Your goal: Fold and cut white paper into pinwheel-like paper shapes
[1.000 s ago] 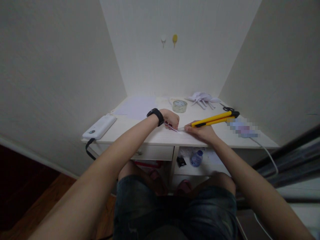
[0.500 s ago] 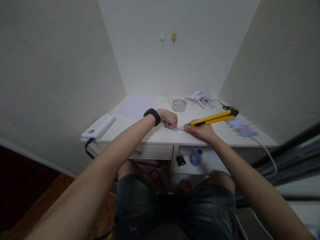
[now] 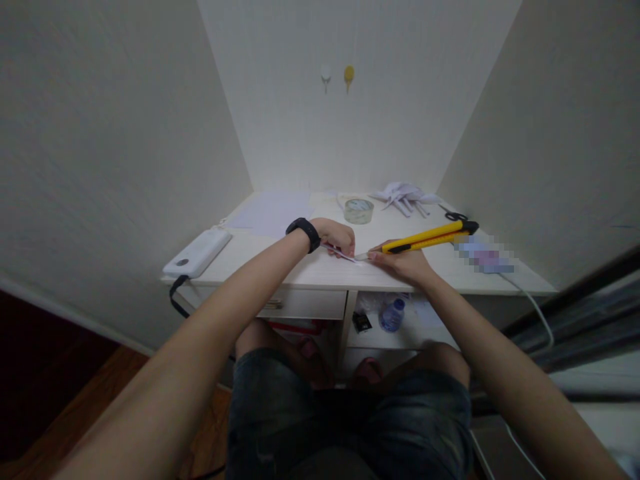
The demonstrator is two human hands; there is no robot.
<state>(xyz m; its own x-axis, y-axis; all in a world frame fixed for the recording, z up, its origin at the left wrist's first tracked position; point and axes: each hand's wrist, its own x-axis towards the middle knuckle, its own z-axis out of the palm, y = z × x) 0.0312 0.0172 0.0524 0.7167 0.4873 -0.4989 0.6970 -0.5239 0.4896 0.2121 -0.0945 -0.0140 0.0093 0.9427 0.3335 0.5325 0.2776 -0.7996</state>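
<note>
My right hand [image 3: 404, 263] is closed on a yellow utility knife [image 3: 425, 237], its handle slanting up to the right. The blade end points left, at the tip of a small folded piece of white paper [image 3: 345, 255]. My left hand [image 3: 337, 236], with a black watch at the wrist, is closed on that paper and presses it against the white desk [image 3: 310, 270]. The left fingertips are partly hidden under the hand. Blade and paper meet just in front of my left fingers; whether the blade is inside a fold I cannot tell.
Behind my hands stands a roll of clear tape [image 3: 359, 211]. Folded paper pieces [image 3: 404, 197] lie at the back right, near black scissors [image 3: 457, 217]. White sheets [image 3: 273, 212] and a white power bank [image 3: 197, 253] are at left. A bottle [image 3: 393, 315] lies on the shelf below.
Almost nothing differs. The knife handle has shifted very slightly; both hands stay in the same place on the paper and knife.
</note>
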